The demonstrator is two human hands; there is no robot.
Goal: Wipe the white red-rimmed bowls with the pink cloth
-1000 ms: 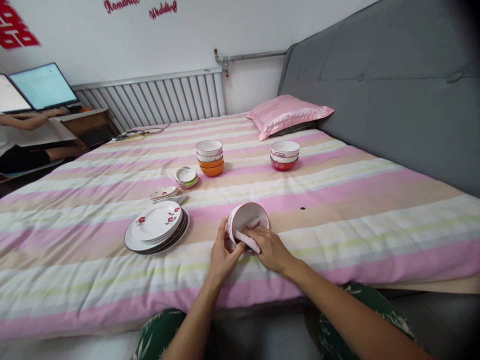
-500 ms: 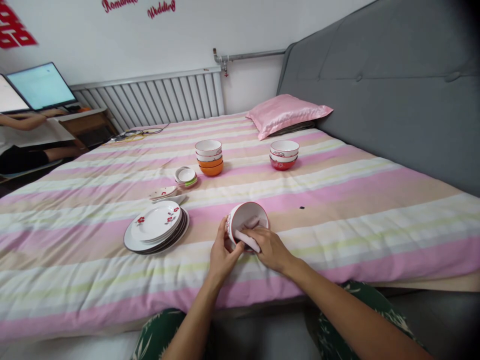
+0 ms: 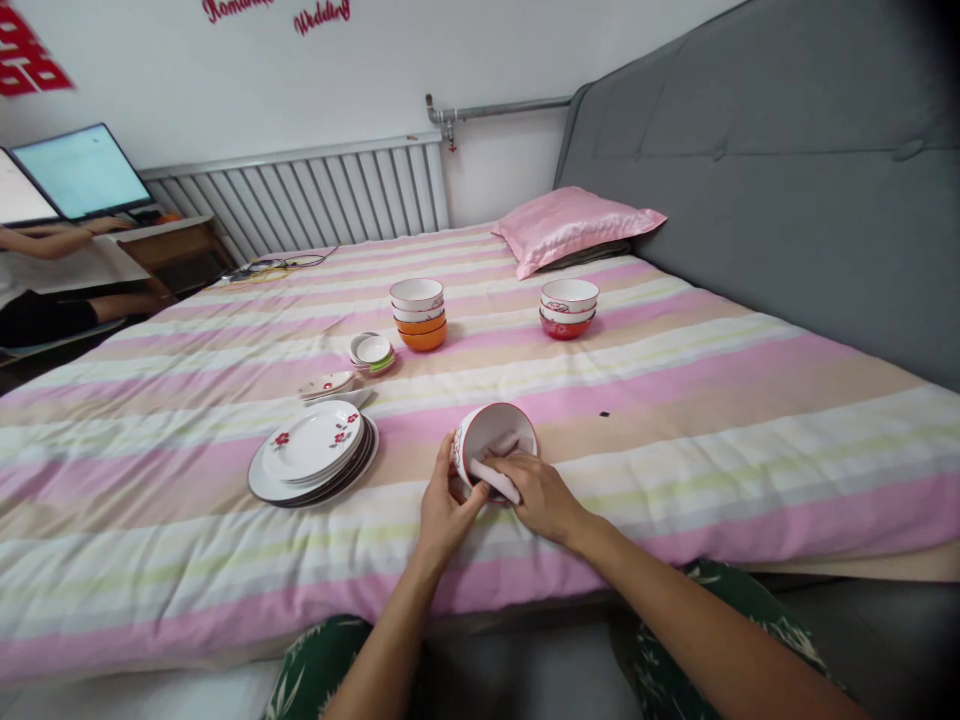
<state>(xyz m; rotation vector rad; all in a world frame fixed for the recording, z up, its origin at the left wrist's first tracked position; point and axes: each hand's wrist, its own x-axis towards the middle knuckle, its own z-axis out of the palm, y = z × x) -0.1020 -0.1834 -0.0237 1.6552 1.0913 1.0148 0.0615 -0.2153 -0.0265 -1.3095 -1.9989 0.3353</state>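
Near the front of the bed, a white bowl (image 3: pixel 480 436) with a red rim is tilted so its mouth faces me. My left hand (image 3: pixel 445 510) grips it on the left side, thumb at the lower rim. Inside the bowl my right hand (image 3: pixel 541 497) presses a pale pinkish cloth (image 3: pixel 496 480) against the wall; part of the cloth sticks out over the rim. The right fingertips are partly hidden by the cloth. To the left lies a stack of plates (image 3: pixel 315 445), the top ones white with red flowers.
Behind the plates are small dishes (image 3: pixel 327 384) and a pile of little saucers (image 3: pixel 372 350). Two bowl stacks stand farther back, one with orange bowls (image 3: pixel 422 338), one with a red bowl (image 3: pixel 566 328). A pink pillow (image 3: pixel 574 228) lies by the grey headboard (image 3: pixel 765 190). A person sits far left.
Almost nothing differs; both hands, the bowl and the cloth keep the same place. The view has shifted very slightly.
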